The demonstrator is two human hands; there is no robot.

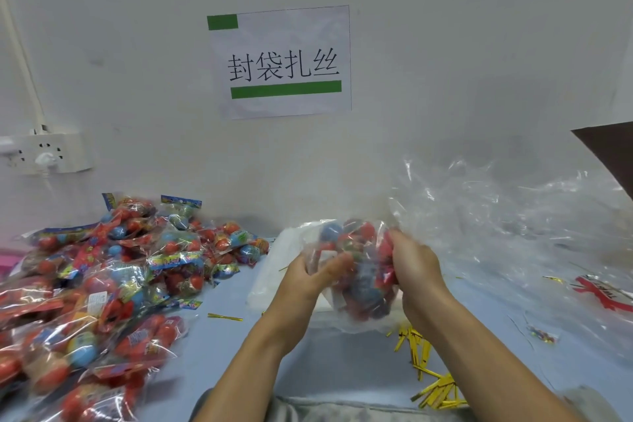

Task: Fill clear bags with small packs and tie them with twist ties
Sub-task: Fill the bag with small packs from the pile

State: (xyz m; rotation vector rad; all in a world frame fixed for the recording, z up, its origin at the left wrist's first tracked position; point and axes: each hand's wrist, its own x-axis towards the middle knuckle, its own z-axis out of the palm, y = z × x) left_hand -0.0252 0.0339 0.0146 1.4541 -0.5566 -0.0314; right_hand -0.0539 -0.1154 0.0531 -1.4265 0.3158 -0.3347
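Note:
A clear bag stuffed with red and blue small packs hangs just above the table in the middle. My left hand grips the bag's left edge, thumb across the plastic. My right hand grips its right side, fingers curled into the film. A big heap of small packs covers the table's left half. Gold twist ties lie scattered below the bag, with more twist ties near my right forearm and a single tie to the left.
A pile of empty clear bags fills the right side against the wall. A flat stack of white bags lies behind my left hand. A paper sign hangs on the wall, a power strip at left.

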